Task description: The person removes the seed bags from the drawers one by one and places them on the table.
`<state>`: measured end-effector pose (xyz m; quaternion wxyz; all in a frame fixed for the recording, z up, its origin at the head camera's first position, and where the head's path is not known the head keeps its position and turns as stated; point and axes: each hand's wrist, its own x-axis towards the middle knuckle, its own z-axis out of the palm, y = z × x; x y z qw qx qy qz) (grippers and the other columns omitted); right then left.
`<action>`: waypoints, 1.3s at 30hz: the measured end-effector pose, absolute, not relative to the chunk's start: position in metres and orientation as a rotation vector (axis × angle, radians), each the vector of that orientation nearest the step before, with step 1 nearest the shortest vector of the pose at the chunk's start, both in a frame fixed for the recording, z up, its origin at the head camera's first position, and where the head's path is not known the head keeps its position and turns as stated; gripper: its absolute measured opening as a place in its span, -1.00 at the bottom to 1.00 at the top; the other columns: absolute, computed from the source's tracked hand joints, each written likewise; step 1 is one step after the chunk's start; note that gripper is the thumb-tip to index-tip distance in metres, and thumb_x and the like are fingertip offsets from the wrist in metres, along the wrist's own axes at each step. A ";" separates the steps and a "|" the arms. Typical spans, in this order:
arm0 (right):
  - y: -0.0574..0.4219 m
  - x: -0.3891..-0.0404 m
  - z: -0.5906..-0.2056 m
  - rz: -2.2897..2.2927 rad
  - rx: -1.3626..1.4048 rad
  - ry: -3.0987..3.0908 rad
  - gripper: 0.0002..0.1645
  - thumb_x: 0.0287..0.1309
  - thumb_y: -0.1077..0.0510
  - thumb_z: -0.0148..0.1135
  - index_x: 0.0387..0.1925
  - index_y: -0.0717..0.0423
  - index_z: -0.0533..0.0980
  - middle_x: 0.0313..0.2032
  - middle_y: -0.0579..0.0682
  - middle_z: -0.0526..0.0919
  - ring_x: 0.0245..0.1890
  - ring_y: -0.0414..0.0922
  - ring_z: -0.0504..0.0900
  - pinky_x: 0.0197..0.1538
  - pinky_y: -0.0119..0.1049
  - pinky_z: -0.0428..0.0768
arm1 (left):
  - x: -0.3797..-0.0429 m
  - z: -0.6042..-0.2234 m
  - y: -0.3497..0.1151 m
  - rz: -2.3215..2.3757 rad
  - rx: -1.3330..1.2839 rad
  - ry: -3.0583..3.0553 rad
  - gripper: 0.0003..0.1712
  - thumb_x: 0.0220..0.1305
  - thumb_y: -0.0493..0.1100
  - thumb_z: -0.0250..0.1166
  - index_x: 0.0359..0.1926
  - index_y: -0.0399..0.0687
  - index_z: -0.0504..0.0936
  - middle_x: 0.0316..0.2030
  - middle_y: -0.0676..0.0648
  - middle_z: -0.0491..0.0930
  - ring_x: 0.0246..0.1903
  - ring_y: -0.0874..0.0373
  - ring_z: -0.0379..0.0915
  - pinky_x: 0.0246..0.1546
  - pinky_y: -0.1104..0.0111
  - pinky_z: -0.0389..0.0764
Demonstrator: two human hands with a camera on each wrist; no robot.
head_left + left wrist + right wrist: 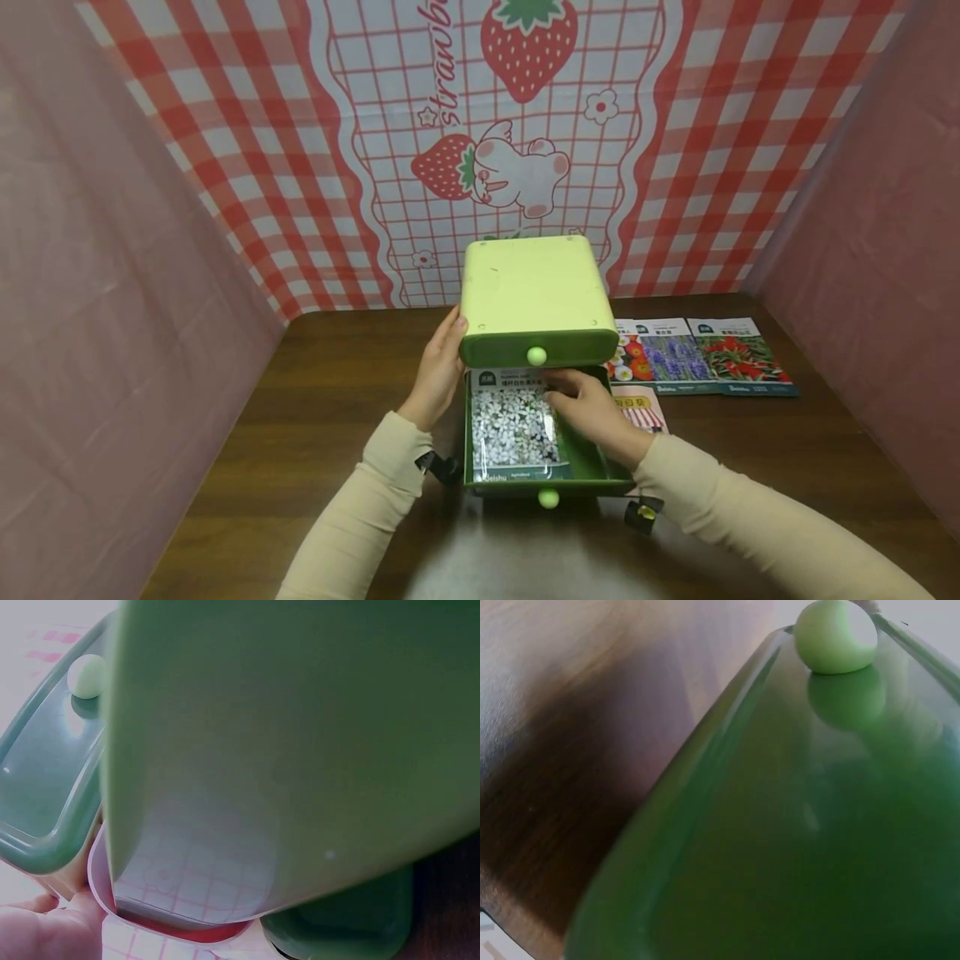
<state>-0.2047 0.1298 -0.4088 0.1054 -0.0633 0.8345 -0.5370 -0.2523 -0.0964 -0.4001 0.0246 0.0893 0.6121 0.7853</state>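
A small light-green drawer cabinet (534, 287) stands on the table with its lower drawer (525, 489) pulled out. Flat against the cabinet's left side rests my left hand (437, 371), fingers fairly straight, near the front corner. My right hand (597, 414) reaches into the drawer and pinches the upper right edge of a seed packet (516, 429) printed with white flowers. This packet lies face up in the drawer's left part; the cabinet hides what is behind it. In the right wrist view the drawer's green front (780, 825) and round knob (835, 637) fill most of the picture.
To the right of the cabinet lie several seed packets, among them one with purple flowers (675, 358) and one with red flowers (746, 354). A pink-and-yellow packet (643, 406) is partly hidden beside the drawer. The upper drawer (495, 350) is closed. A strawberry-print cloth (360, 167) hangs behind the table.
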 end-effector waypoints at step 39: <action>0.127 -0.198 -0.412 -1.605 0.044 2.145 -0.87 0.27 0.26 0.19 -0.31 0.23 0.40 -0.53 -0.08 0.35 -0.53 -0.22 0.36 -0.43 -0.39 0.54 | -0.252 -0.401 -0.097 2.413 0.281 1.905 -0.30 0.52 0.15 -0.07 0.54 0.07 0.01 0.49 -0.03 0.11 0.40 0.00 0.20 0.42 0.09 0.25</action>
